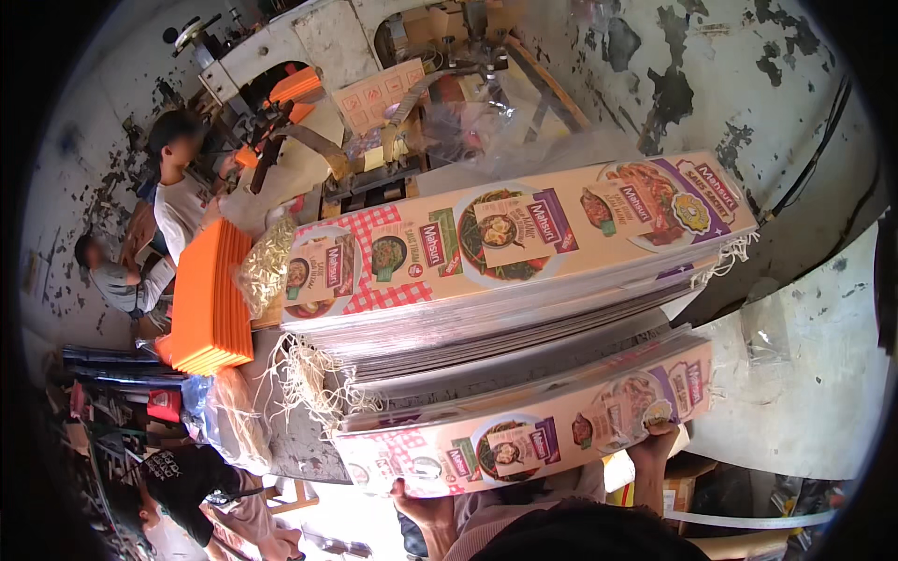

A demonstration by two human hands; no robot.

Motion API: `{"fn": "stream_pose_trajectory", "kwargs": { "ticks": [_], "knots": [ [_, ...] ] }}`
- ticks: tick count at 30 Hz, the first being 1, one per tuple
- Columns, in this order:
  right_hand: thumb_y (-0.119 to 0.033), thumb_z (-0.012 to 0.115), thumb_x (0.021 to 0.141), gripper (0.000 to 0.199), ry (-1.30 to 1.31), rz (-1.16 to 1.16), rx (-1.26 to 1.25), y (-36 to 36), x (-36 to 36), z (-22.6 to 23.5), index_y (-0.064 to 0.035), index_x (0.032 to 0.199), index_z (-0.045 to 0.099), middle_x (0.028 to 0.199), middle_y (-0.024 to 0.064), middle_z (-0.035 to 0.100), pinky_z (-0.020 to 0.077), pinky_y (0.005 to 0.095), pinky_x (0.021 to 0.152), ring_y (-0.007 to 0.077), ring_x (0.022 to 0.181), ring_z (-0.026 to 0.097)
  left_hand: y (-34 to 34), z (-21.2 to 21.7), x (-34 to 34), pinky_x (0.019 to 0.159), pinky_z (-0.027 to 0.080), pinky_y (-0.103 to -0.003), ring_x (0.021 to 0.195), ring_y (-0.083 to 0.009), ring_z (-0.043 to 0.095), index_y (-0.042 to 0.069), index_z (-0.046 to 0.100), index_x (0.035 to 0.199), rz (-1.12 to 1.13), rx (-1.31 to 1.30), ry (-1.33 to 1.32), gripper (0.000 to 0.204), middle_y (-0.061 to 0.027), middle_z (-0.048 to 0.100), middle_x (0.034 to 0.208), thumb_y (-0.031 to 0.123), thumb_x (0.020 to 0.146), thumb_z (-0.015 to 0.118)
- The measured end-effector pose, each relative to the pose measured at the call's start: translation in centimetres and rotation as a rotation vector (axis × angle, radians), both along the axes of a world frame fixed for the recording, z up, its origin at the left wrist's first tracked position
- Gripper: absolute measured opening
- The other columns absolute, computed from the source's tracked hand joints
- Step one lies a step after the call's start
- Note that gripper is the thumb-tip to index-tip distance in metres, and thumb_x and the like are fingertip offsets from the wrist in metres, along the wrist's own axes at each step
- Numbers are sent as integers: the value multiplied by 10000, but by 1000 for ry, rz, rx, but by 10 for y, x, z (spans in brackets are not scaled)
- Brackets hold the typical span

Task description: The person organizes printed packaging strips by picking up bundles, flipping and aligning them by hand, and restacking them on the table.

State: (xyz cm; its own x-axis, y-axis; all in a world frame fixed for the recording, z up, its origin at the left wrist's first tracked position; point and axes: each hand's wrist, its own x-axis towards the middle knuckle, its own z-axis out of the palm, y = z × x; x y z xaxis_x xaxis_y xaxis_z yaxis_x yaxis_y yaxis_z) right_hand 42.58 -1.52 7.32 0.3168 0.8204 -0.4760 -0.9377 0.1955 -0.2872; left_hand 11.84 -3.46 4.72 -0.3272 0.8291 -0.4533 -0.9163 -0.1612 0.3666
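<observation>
I had the long, peach-coloured rectangular card panel [528, 441], printed with bowls of food and a red-and-white check, close in front of my body, just on the near side of a thick stack of matching peach panels [571, 271]. My left grip [426, 510] pinched its long lower edge near the left end, thumb over the printed face. My right grip [652, 451] closed on the same edge toward the right end. My fingers underneath were hidden, so I could not tell whether I pinched one layer or several, nor whether the underside touched the smooth grey table [804, 374].

By its look I judged the panel light and fairly stiff, but long enough to bow if taken by one end only. The glossy face seemed likely to slide against its neighbours, and the corners to crease under a hard squeeze. Two holds, one toward each end, with flat thumbs, seemed best.

Tangled cream cords [313, 374] hung at the stack's left end and looked apt to snag. Beyond them stood a pile of bright orange flat pieces [210, 299], beside a clear plastic bag of gold-coloured bits [268, 266].
</observation>
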Motion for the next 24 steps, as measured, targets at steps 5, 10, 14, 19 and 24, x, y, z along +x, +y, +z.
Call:
{"fn": "stream_pose_trajectory", "kwargs": {
  "ticks": [5,10,14,19,24],
  "knots": [
    [-30,422,385,692,-6,32,-101,4,7,-12,10,1075,442,1041,140,498,362,440,904,307,1027,447,10,12,1,855,345,-453,1037,-248,428,92,411,1147,-162,-132,47,551,-75,467,1110,307,660,550],
    [-36,431,441,637,49,170,-296,9,23,-20,-20,1078,445,1045,131,493,393,452,838,306,992,459,21,20,-3,851,338,-465,1044,-245,411,99,407,1151,-225,-196,42,546,-75,446,1126,315,667,540],
    [-8,513,607,497,-39,410,-239,8,33,-8,-31,1096,428,1011,128,500,420,484,785,295,952,483,9,16,-17,843,354,-411,1035,-233,416,80,404,1149,-336,-424,175,494,-77,445,1122,352,749,505],
    [-219,530,804,376,-674,1050,-672,-6,79,13,34,1070,449,964,141,560,497,368,723,252,942,534,-28,30,-86,780,396,-312,900,-201,501,36,434,1097,-928,-364,716,504,-80,519,996,458,820,426],
    [-87,541,789,205,-1092,1508,-600,22,105,94,74,916,545,834,148,611,515,286,650,210,802,605,13,122,-105,735,418,-284,803,-179,527,-17,512,938,-774,-258,1432,435,-107,550,876,392,858,388]
  ]
}}
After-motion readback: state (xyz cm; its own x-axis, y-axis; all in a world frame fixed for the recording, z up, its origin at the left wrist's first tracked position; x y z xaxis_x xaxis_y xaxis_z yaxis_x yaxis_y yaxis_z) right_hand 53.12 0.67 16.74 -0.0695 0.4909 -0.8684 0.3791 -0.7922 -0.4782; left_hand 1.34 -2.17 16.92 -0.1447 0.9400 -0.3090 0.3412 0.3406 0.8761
